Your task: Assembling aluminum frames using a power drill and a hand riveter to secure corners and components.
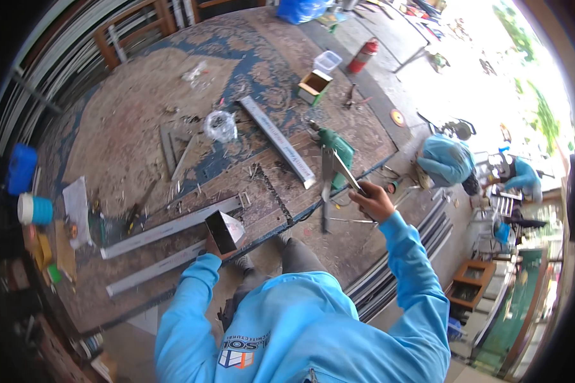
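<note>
My left hand [215, 247] is closed around a short light-coloured metal profile [237, 230] at the table's near edge. Its dark, hollow, square end faces up, and my thumb and fingers are partly hidden by it. In my right hand [375, 203] is an angle-shaped metal tool [346, 172], two flat blades meeting at a corner. One blade runs into my fingers and the other hangs down, apart from the profile. Behind this tool a green power drill [343, 152] lies on the table. Two long silver profiles [172, 225] [153, 271] lie beside my left hand.
Another silver profile [276, 142] lies across the worn, patterned tabletop [102, 147]. Farther off are a clear plastic roll [221, 126], an open box [314, 87] and a red fire extinguisher [363, 55]. Dark bars [409, 246] lie at the right, where two people in blue [447, 159] crouch.
</note>
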Available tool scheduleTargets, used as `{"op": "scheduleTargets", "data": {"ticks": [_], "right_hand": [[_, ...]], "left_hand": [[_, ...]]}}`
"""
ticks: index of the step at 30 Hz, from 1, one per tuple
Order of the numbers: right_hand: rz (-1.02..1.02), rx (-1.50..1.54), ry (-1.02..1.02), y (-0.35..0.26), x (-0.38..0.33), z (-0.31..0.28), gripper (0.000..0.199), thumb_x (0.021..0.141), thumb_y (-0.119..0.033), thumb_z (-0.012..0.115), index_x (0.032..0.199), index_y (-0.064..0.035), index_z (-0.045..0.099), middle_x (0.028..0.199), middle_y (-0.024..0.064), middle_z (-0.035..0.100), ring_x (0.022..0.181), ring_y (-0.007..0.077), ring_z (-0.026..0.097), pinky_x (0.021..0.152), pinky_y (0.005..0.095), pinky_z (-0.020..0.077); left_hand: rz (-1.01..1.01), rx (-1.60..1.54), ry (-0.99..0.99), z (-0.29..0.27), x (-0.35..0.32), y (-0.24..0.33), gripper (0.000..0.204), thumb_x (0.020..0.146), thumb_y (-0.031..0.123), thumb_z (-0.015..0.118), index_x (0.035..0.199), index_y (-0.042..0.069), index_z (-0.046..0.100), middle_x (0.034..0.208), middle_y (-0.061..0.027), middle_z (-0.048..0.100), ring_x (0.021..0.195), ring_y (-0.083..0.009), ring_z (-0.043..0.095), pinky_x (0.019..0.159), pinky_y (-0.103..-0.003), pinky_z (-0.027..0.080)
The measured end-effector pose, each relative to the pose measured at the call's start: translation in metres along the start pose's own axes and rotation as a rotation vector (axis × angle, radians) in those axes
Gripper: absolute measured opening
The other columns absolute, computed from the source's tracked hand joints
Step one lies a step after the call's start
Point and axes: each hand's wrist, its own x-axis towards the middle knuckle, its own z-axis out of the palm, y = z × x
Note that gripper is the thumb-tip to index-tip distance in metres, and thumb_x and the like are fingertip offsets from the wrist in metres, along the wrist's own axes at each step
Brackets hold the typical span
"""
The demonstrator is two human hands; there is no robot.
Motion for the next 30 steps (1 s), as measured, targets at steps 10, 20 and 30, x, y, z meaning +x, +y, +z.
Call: {"op": "scheduleTargets", "data": {"ticks": [10,20,30], "right_hand": [[-0.417,0.054,-0.111,0.018,0.232,0.130,0.046,0.090,-0.039,0.074,0.111,0.0012,0.069,0.091,0.0143,0.071,0.081,0.0264,0.067,0.075,0.0376,0.0526],[-0.226,-0.284,0.460,0.152,0.252,-0.013,0.115,0.071,-0.053,0.088,0.143,0.0159,0.031,0.137,0.0313,0.046,0.126,0.0404,0.051,0.108,0.0463,0.0392],[0.179,0.481,0.143,0.102,0.236,0.012,0.041,0.083,-0.030,0.083,0.108,-0.0026,0.066,0.081,0.0074,0.070,0.069,0.0164,0.068,0.056,0.0268,0.0507]], "left_hand": [[-0.056,-0.007,-0.089,-0.042,0.018,0.037,0.053,0.078,0.043,0.079,0.116,0.008,0.064,0.116,-0.0162,0.065,0.111,-0.0386,0.059,0.097,-0.051,0.046],[-0.032,0.058,-0.095,-0.052,0.035,0.047,0.060,0.068,0.033,0.090,0.113,0.007,0.060,0.104,-0.0142,0.061,0.099,-0.0333,0.059,0.086,-0.046,0.049],[-0.007,-0.006,-0.073,-0.041,0.040,0.061,0.051,0.066,0.029,0.087,0.108,0.009,0.065,0.104,-0.0102,0.060,0.097,-0.0311,0.059,0.081,-0.047,0.048]]}}
